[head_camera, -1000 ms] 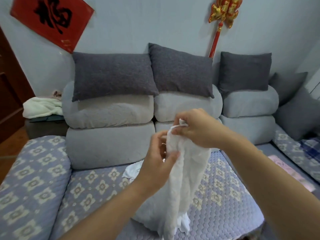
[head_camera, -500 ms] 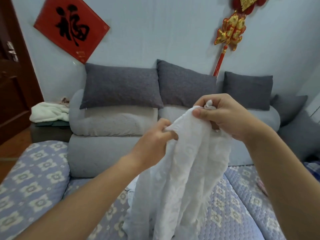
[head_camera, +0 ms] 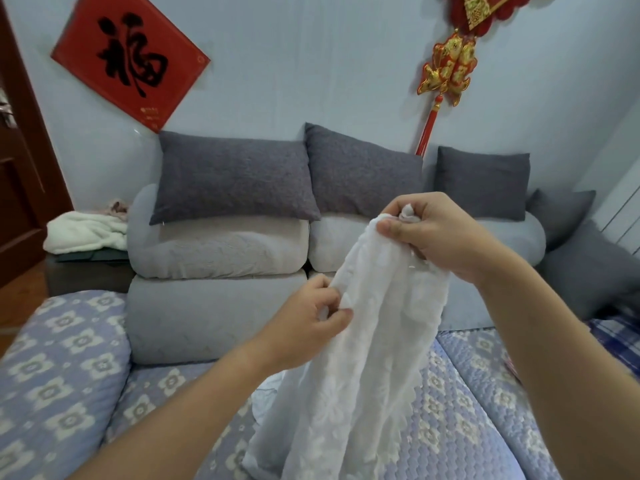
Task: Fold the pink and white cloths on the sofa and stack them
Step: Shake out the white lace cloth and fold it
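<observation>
Head view. The white cloth point(head_camera: 367, 341) hangs lengthwise between the two hands, raised clear of the sofa seat point(head_camera: 460, 420) below them. The right hand point(head_camera: 440, 233) pinches a bunched corner at the top, thumb over curled fingers; the left hand point(head_camera: 308, 323), lower and to the left of it, pinches the cloth's edge between thumb and fingers. Compared with half a second ago, the left hand has slid down along that edge, away from the right hand, and the cloth is drawn into a longer drape. This suggests that the person is running the edge to find a second corner, so the cloth is still being opened out, with no fold yet made. The pink cloth shows only doubtfully, as a sliver at the frame's right edge beyond the right forearm. A pale towel point(head_camera: 86, 230) lies far left of the left hand, past the grey cushions point(head_camera: 228, 181).
</observation>
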{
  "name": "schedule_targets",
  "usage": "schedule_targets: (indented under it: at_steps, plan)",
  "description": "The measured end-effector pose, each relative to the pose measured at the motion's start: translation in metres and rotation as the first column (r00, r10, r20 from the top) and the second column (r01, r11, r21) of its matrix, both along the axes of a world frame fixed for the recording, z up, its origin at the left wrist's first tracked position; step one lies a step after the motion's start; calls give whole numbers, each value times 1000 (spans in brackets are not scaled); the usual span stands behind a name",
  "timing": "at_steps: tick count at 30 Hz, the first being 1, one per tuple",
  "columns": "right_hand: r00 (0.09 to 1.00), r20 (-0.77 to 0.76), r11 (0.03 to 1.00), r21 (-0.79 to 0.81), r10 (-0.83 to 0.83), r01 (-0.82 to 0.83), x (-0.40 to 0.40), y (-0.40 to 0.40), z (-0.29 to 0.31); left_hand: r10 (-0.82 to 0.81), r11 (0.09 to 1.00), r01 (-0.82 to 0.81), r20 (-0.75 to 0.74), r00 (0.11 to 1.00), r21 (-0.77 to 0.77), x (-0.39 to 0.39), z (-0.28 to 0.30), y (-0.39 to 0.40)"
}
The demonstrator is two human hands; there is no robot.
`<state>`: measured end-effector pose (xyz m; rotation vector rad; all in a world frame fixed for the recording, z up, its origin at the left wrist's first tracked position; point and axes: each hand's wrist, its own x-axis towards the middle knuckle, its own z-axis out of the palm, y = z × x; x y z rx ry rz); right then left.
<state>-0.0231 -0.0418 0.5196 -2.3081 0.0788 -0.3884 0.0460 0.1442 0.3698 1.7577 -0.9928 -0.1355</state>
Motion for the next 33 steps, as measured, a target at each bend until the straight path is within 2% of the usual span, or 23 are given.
schedule_targets:
  at_steps: [1, 3, 4, 5, 6, 7, 8, 9, 10, 11, 13, 15, 19, 22, 24, 26, 28, 30, 33]
  plan:
    - [1000, -5, 1000, -27, -17, 16, 1, 1, -1, 78, 996, -82, 171, 982, 17, 0, 1, 2]
    - [999, 1, 995, -89, -53, 52, 3, 1, -2, 173, 974, -224, 507, 844, 41, 0, -1, 7]
    - [998, 12, 990, -123, -69, 70, 3, 2, -2, 195, 965, -261, 615, 764, 19, 0, -2, 10]
    - [996, 24, 983, -158, -86, 88, 4, 2, -3, 205, 965, -263, 656, 726, -10, 0, -4, 12]
    - [995, 39, 976, -191, -95, 101, 5, 2, -3, 212, 971, -236, 632, 746, -47, -2, -4, 15]
    - [994, 57, 972, -212, -96, 106, 5, 3, -4, 202, 979, -174, 499, 842, -103, -7, -2, 18]
    - [994, 76, 971, -220, -84, 98, 5, 3, -4, 144, 980, -103, 244, 959, -172, -12, 0, 20]
    - [994, 89, 972, -221, -59, 78, 5, 4, -3, 30, 969, -44, -61, 998, -242, -15, 2, 21]
    - [995, 93, 974, -221, -24, 45, 5, 5, -3, -111, 951, 13, -301, 947, -309, -17, 3, 22]
    - [996, 90, 976, -217, 13, 6, 4, 6, -2, -225, 928, 50, -446, 866, -369, -16, 3, 24]
    - [994, 68, 981, -181, 81, -68, 2, 7, 0, -362, 898, 110, -576, 733, -426, -13, 5, 30]
    - [992, 37, 982, -154, 121, -114, 1, 5, 1, -376, 910, 149, -617, 691, -387, -4, 7, 37]
    - [992, -2, 973, -194, 124, -122, 0, -5, -1, -261, 965, 226, -617, 743, -135, 24, 6, 63]
    - [999, 12, 976, -213, 40, -37, 3, -16, -7, -255, 920, 388, -675, 692, 51, 42, 0, 89]
    - [996, 62, 977, -198, -63, 74, 7, -27, -13, -239, 888, 436, -666, 706, 144, 47, -7, 101]
    - [975, 127, 962, -178, -184, 205, 15, -36, -23, -164, 924, 337, -611, 774, 180, 45, -16, 103]
    - [936, 188, 929, -166, -298, 329, 24, -41, -33, -45, 982, 141, -567, 823, 127, 40, -26, 100]
    - [902, 209, 895, -166, -378, 414, 37, -47, -42, 35, 996, 15, -535, 844, 87, 38, -34, 96]
    - [825, 288, 844, -91, -486, 529, 52, -65, -40, 130, 960, -25, -363, 923, 280, 51, -54, 99]
